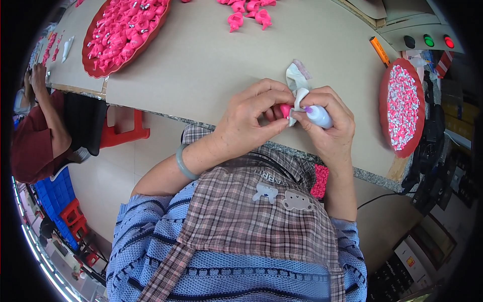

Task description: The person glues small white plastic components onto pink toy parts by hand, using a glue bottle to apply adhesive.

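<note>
My left hand (246, 113) is closed, pinching a small bright pink plastic piece (285, 110) between thumb and fingers. Most of that piece is hidden by the fingers. Close beside it, my right hand (336, 121) is wrapped round a small pale squeeze bottle (320, 118) with a purple tip. A crumpled white cloth (297, 78) comes up between both hands, and the right fingers also press on part of it. Both hands are over the table near its front edge.
A scalloped red tray (94, 71) heaped with pink pieces stands at the far left, and loose pink figures (249, 11) lie at the far middle. On the right are another red tray (386, 123) of small pink and silver parts and an orange marker (380, 51). A co-worker (43, 121) sits left.
</note>
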A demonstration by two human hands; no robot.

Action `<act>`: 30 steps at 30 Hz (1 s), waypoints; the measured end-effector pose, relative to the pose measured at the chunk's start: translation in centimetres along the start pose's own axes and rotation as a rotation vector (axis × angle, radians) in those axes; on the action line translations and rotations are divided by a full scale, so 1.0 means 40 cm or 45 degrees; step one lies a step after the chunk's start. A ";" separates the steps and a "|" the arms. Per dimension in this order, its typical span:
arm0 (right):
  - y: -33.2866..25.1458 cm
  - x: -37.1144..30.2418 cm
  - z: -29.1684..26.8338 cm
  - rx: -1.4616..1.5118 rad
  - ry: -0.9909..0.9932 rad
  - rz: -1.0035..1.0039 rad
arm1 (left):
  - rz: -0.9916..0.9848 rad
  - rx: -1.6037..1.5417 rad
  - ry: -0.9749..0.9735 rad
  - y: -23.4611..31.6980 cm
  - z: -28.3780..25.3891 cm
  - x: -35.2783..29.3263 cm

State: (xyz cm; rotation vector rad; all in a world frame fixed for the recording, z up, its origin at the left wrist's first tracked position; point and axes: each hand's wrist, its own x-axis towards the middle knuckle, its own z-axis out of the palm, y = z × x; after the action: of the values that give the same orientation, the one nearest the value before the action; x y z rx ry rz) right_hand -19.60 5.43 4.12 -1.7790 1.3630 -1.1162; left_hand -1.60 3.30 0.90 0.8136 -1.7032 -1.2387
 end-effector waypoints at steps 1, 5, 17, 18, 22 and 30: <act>-0.003 0.000 0.002 0.002 -0.018 -0.004 | 0.008 0.046 -0.002 -0.001 0.001 0.000; -0.002 0.006 0.001 -0.136 -0.088 -0.110 | 0.026 0.149 0.015 -0.004 0.008 -0.003; 0.043 -0.012 -0.053 -0.056 -0.056 -0.059 | -0.037 0.009 -0.009 0.011 0.001 0.007; 0.044 -0.013 -0.067 -0.116 0.015 -0.034 | -0.075 -0.009 -0.050 0.010 -0.005 0.006; 0.034 -0.021 -0.139 -0.362 0.240 -0.032 | -0.127 -0.157 -0.068 -0.004 -0.013 0.006; 0.011 -0.027 -0.197 -0.987 0.178 0.101 | -0.193 -0.304 -0.057 0.001 -0.019 0.004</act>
State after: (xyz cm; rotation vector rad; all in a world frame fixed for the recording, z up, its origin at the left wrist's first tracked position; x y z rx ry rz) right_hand -26.96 6.44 6.97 -2.1525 2.1288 -0.7133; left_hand -1.00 2.86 1.08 0.7858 -1.5136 -1.5406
